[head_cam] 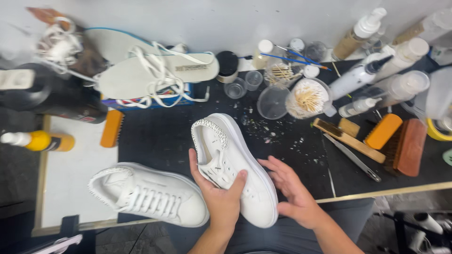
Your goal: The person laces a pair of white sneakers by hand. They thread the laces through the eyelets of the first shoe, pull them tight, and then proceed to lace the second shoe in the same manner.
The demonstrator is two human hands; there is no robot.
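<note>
Head view: left hand [220, 200] closes its fingers [239, 181] around a white sneaker [235, 164] at the counter's [155, 136] near edge, right hand [292, 193] open beside it — tilted on its sole, the sneaker could slip off — second sneaker [150, 194] nearby.

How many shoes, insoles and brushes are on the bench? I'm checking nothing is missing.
Shoes: 2, one in the left hand, one lying beside it
Insoles: 2
Brushes: 4
Total: 8

A shoe-cleaning workshop: brushes [398, 143], spray bottles [358, 77] (cotton swabs [308, 99] too) crowd the bench [155, 136].
</note>
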